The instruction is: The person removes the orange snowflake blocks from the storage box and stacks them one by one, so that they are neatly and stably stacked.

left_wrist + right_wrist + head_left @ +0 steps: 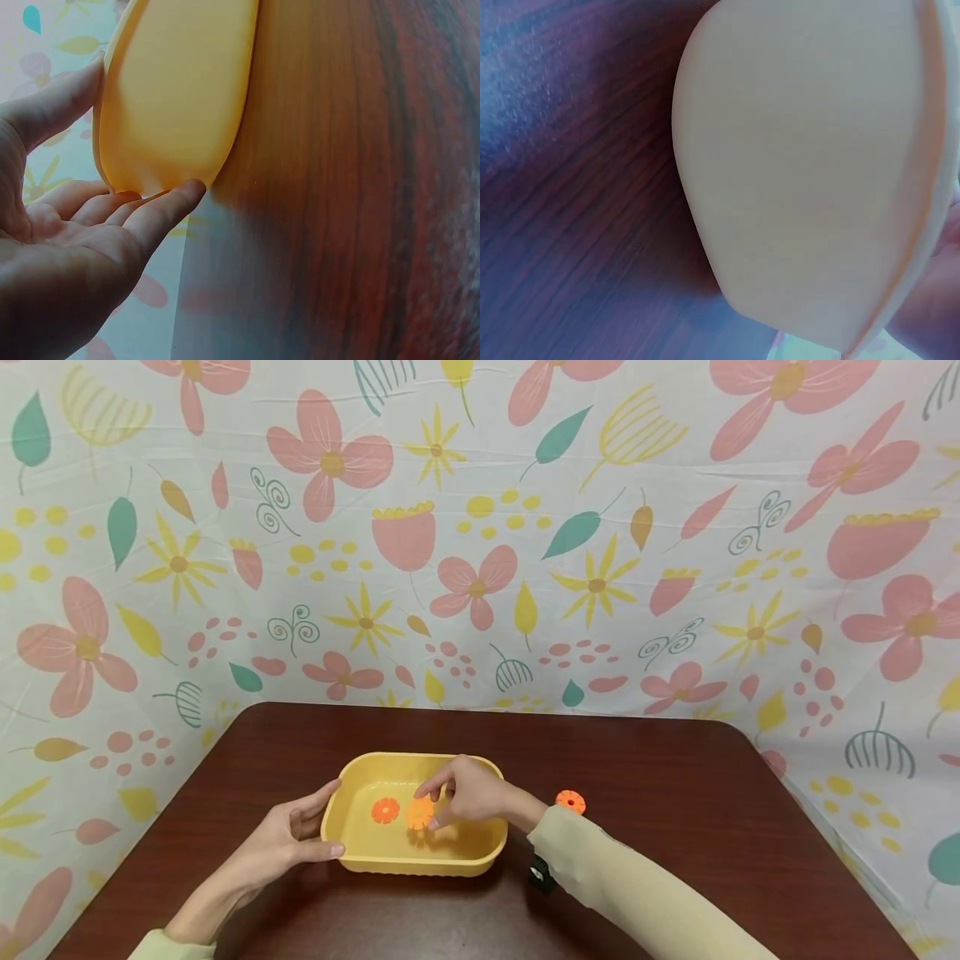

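A yellow plastic basin (360, 852) stands on the dark table. My left hand (281, 839) grips its left end, thumb and fingers spread along the rim; the left wrist view shows those fingers against the basin's wall (180, 90). Inside the basin, my right hand (468, 789) pinches a light orange notched disc (419, 814) between thumb and index finger. A darker orange notched disc (386, 811) lies to its left on the basin floor. In the right wrist view the basin's outer wall (802, 172) hides most of the right hand.
Another orange notched disc (571, 802) lies on the table (660, 777) right of the basin, partly behind the right sleeve (592, 860). A small dark object (540, 872) shows beside that sleeve. A flower-patterned cloth (480, 527) hangs around the table.
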{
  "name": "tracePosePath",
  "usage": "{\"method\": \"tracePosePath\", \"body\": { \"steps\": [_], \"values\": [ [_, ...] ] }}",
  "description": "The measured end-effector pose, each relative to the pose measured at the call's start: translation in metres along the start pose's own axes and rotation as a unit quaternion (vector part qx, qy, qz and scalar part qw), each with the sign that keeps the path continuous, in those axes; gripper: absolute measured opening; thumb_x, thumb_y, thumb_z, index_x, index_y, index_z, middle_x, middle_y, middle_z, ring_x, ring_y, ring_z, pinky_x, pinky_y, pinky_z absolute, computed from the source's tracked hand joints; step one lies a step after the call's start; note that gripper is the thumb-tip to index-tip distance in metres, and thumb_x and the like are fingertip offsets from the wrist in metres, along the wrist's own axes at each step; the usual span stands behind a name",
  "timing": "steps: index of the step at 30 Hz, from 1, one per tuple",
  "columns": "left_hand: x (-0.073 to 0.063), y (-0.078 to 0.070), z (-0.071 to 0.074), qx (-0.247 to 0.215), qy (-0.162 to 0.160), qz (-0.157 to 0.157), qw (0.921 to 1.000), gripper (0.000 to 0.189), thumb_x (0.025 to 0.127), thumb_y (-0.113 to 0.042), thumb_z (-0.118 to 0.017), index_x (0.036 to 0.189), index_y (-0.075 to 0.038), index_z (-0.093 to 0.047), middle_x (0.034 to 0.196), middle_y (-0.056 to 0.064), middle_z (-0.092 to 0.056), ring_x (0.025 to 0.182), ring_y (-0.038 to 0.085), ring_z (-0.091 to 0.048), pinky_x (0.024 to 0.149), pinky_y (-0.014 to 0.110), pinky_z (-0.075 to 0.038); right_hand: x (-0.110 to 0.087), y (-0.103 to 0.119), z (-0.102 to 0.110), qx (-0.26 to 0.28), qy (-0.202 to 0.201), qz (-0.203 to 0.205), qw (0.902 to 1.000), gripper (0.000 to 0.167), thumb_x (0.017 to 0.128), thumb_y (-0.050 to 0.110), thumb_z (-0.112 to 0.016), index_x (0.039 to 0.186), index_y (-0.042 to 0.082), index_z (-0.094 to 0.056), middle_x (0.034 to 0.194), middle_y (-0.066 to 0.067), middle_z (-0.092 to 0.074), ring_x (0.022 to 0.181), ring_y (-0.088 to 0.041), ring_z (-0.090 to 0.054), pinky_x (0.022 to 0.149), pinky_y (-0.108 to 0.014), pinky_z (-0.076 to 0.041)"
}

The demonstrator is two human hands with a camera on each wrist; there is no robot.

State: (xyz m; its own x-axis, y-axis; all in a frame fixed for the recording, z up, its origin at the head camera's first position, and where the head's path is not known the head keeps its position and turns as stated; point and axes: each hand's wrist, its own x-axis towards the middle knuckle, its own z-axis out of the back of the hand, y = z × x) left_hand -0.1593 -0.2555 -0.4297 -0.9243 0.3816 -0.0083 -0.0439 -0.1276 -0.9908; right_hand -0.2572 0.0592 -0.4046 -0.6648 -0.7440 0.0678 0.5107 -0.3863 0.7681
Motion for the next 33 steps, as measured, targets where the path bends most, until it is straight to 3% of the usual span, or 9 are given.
{"method": "tracePosePath", "body": {
  "steps": [8,14,21,33],
  "values": [
    [-0.001,0.0,-0.001,-0.003,0.0,0.006,1.0,0.096,0.093,-0.001,-0.078,0.166,0.003,-0.016,0.167,0.027,-0.025,0.142,0.045,-0.045,0.097,0.031,-0.055,-0.012,0.002,0.006,0.003,-0.027,-0.008,0.9996,0.035,0.077,0.007,-0.094,0.11,0.009,-0.084,0.087,-0.002,-0.067,0.08,-0.017,-0.054,0.068,-0.025,-0.042],
    [-0.002,-0.001,0.0,-0.003,0.0,0.004,1.0,0.097,0.093,-0.002,-0.079,0.166,0.003,-0.016,0.167,0.026,-0.024,0.142,0.041,-0.046,0.097,0.03,-0.054,-0.02,0.003,0.014,0.004,-0.032,0.005,0.9995,0.036,0.077,0.005,-0.095,0.111,0.006,-0.083,0.08,-0.006,-0.058,0.077,-0.019,-0.049,0.068,-0.026,-0.039],
    [-0.001,-0.001,0.0,-0.002,0.005,-0.001,1.0,0.096,0.094,-0.001,-0.077,0.166,0.003,-0.016,0.168,0.026,-0.023,0.142,0.037,-0.048,0.098,0.03,-0.054,-0.03,0.002,0.023,-0.016,-0.033,0.017,0.9992,0.037,0.079,0.005,-0.094,0.114,0.005,-0.082,0.078,-0.004,-0.053,0.072,-0.012,-0.044,0.066,-0.025,-0.038],
    [-0.001,0.0,0.0,-0.004,0.007,-0.004,1.0,0.096,0.093,-0.001,-0.078,0.167,0.003,-0.016,0.167,0.027,-0.026,0.14,0.035,-0.052,0.098,0.03,-0.054,-0.05,-0.004,0.04,0.002,-0.058,0.0,0.9983,0.038,0.079,0.01,-0.095,0.115,0.007,-0.082,0.073,-0.002,-0.048,0.07,-0.011,-0.042,0.064,-0.025,-0.037]
  ]
}}
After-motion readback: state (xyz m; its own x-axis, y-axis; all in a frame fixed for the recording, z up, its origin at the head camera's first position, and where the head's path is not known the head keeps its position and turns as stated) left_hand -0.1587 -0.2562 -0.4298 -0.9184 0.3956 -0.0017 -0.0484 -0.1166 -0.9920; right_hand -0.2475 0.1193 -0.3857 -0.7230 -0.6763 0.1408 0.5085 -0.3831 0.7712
